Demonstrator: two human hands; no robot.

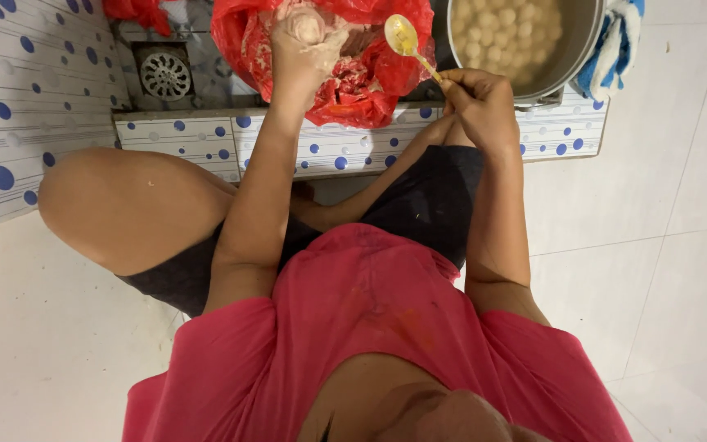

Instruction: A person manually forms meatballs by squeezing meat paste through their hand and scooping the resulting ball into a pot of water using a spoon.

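Observation:
My left hand [303, 42] is coated in pale paste and closed around a lump of it, with a rounded ball squeezed out at the top of the fist. It hovers over a red plastic bag [353, 86] that holds more of the paste. My right hand [478, 100] grips the handle of a small metal spoon [403, 37], its bowl raised next to the squeezed ball. A large metal pot [570, 61] at the top right holds several pale balls [505, 29] in liquid.
I sit crouched on white floor tiles, knees apart, wearing a pink shirt and dark shorts. A low step tiled white with blue dots [345, 147] carries the bag and pot. A round floor drain [165, 75] lies top left. A blue-white cloth [615, 45] hangs on the pot.

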